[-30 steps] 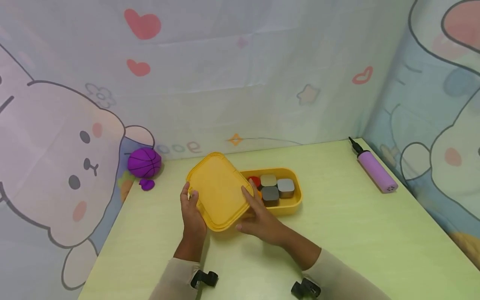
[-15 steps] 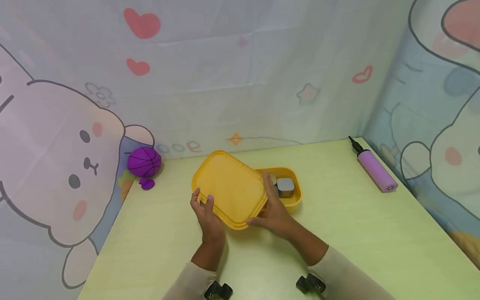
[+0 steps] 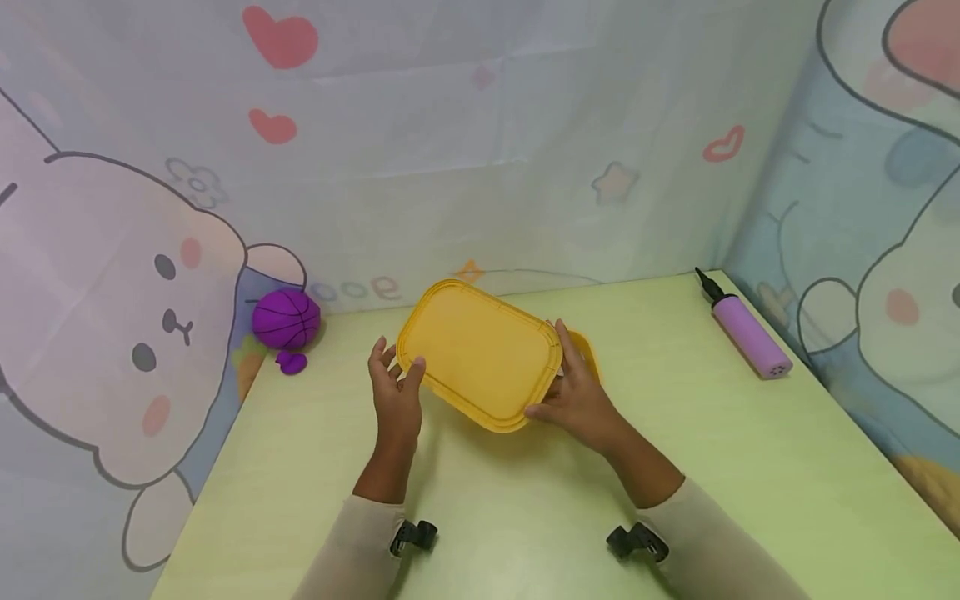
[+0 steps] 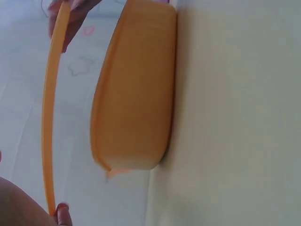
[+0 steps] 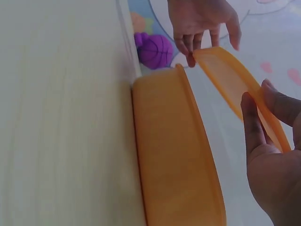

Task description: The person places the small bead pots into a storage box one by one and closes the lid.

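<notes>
A yellow rectangular lid (image 3: pixel 480 354) is held flat between both hands, tilted and raised above a yellow box (image 3: pixel 586 357). My left hand (image 3: pixel 397 398) pinches its left edge, thumb near the top face and other fingers spread. At the lid's right end my right hand (image 3: pixel 581 404) grips with the thumb on one face and fingers on the other. Both wrist views show a gap between the lid (image 4: pixel 49 113) and the box (image 5: pixel 176 150), which stands on the table. The lid covers most of the box in the head view, hiding its contents.
A purple toy basketball (image 3: pixel 287 320) and a small purple rubber duck (image 3: pixel 291 362) sit at the table's back left. A lilac hand pump (image 3: pixel 750 335) with a black nozzle lies at the back right. Printed cloth walls stand behind the table (image 3: pixel 712 433).
The lid has moved right and away from me, from beside the box to above it. It now hides the coloured round and square-topped things seen inside the box earlier.
</notes>
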Available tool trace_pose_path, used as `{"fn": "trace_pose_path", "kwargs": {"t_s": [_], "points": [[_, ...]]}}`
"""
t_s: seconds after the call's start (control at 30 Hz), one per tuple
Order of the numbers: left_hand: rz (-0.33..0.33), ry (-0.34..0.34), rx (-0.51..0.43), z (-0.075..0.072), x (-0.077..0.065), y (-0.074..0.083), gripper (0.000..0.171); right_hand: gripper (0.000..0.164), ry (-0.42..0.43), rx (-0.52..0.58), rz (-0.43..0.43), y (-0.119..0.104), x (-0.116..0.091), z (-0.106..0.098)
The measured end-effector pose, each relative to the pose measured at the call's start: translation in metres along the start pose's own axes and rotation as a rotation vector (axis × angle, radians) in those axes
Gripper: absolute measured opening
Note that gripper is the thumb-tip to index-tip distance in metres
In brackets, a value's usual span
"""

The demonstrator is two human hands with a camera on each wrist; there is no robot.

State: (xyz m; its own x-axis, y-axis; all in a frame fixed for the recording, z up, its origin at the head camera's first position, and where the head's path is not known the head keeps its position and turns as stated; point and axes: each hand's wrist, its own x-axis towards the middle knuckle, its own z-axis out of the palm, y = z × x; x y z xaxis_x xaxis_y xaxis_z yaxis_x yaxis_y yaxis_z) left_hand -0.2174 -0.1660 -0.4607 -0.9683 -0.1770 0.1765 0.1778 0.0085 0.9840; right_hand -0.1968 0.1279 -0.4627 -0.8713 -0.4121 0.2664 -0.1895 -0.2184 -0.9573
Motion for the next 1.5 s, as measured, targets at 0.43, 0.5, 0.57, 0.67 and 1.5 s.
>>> {"fn": "trace_pose_path", "kwargs": {"t_s": [0.43,0.5,0.57,0.67,1.5], "points": [[-0.019,-0.156,0.232,-0.003,0.017,0.013,0.084,0.104,0.211,-0.113,-0.062,-0.014,-0.010,-0.032],[-0.014,-0.161,0.267,-0.002,0.017,0.014,0.086,0.096,0.253,-0.144,-0.081,-0.014,-0.010,-0.032],[-0.002,-0.169,0.304,0.001,0.016,0.017,0.085,0.089,0.297,-0.169,-0.107,-0.013,-0.011,-0.032],[0.019,-0.191,0.356,0.007,0.012,0.020,0.081,0.080,0.354,-0.217,-0.152,-0.011,-0.013,-0.034],[0.014,-0.349,0.226,0.015,0.006,0.030,0.089,0.077,0.394,-0.555,-0.315,-0.002,-0.014,-0.045]]}}
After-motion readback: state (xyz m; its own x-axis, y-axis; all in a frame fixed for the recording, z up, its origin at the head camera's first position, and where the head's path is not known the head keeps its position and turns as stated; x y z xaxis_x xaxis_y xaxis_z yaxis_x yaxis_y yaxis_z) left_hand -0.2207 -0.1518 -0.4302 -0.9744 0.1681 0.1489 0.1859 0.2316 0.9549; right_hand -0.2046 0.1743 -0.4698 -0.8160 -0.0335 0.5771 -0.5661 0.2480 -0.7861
